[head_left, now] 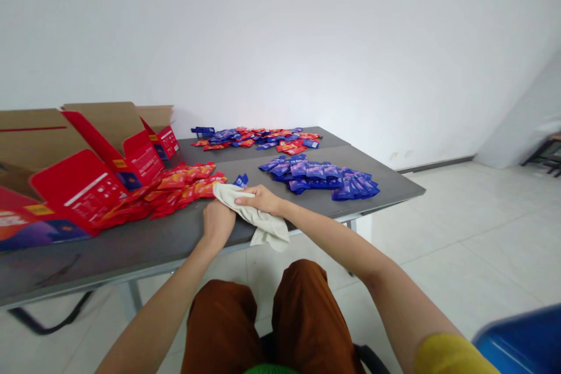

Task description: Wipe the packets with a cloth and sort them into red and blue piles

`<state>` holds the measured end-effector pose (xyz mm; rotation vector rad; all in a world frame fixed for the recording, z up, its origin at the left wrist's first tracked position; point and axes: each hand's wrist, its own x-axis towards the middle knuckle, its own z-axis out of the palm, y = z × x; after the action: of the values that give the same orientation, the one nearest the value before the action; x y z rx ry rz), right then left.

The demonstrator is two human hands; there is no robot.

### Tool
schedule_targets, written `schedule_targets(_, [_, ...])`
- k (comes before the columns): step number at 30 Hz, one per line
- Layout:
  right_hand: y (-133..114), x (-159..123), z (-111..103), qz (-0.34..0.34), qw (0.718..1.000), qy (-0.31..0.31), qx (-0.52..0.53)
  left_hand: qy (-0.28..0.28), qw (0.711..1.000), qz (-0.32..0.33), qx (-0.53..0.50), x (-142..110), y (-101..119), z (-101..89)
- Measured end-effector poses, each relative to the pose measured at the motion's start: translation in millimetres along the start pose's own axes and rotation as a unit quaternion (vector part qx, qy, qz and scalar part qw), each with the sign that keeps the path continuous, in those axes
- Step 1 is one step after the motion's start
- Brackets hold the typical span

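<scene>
A cream-white cloth (258,215) is bunched at the front edge of the dark table, its loose end hanging over the edge. My left hand (219,223) is closed in a fist at the cloth's left side, gripping it. With thumb and fingers, my right hand (262,200) pinches the cloth from above. Just behind the hands lies a small blue packet (241,181), partly hidden by the cloth. Red-orange packets (179,187) are heaped to the left of my hands. Blue packets (322,175) lie in overlapping rows to the right.
Open red cardboard boxes (83,187) stand along the table's left side. A mixed pile of red and blue packets (258,138) lies at the back of the table (377,178), near the white wall. On the floor at lower right is a blue plastic object (521,339), cut off by the frame.
</scene>
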<state>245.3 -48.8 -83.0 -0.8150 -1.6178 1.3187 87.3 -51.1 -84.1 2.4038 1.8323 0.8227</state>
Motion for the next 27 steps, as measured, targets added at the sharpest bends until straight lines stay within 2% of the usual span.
schedule_targets(2, [1.7,11.0,2.5,-0.055,0.996,-0.001,-0.075,0.015,0.995,-0.02,-0.1,6.1,-7.7,6.7])
schedule_targets(4, [2.4,22.4,1.4,-0.072,0.98,0.006,-0.188,0.01,0.98,-0.078,-0.181,11.4,-12.7,13.1])
schedule_targets(6, [1.9,32.3,-4.8,-0.026,0.945,0.033,-0.324,-0.005,0.954,-0.14,-0.264,15.1,-15.3,17.6])
schedule_targets(8, [0.1,40.0,-14.5,0.029,0.905,0.063,-0.419,-0.021,0.923,-0.175,-0.341,17.2,-16.5,19.4])
schedule_targets(10, [-2.5,45.1,-22.9,0.061,0.883,0.082,-0.457,-0.035,0.895,-0.195,-0.399,18.6,-17.5,18.4])
schedule_targets(13, [-5.4,48.4,-23.0,0.069,0.873,0.073,-0.477,-0.054,0.837,-0.232,-0.492,21.2,-19.0,12.4])
schedule_targets(16, [-5.7,46.9,-10.3,0.028,0.878,0.018,-0.478,-0.079,0.772,-0.27,-0.57,24.2,-19.4,4.2])
schedule_targets(18, [-5.5,44.1,-3.2,-0.018,0.882,-0.024,-0.471,-0.1,0.747,-0.286,-0.592,25.5,-18.2,-0.8])
schedule_targets(20, [-6.5,40.2,-1.6,-0.026,0.88,-0.039,-0.473,-0.12,0.733,-0.298,-0.599,25.3,-16.0,-5.4])
schedule_targets(23, [-11.3,30.8,-7.1,0.041,0.851,0.025,-0.523,-0.133,0.729,-0.32,-0.59,20.2,-13.7,-13.4])
schedule_targets(25, [-15.6,19.6,-11.2,0.067,0.812,0.081,-0.574,-0.134,0.744,-0.336,-0.561,13.3,-15.6,-21.3])
schedule_targets(27, [-19.6,4.0,-12.4,0.066,0.775,0.101,-0.621,-0.132,0.783,-0.335,-0.507,5.6,-21.1,-32.9])
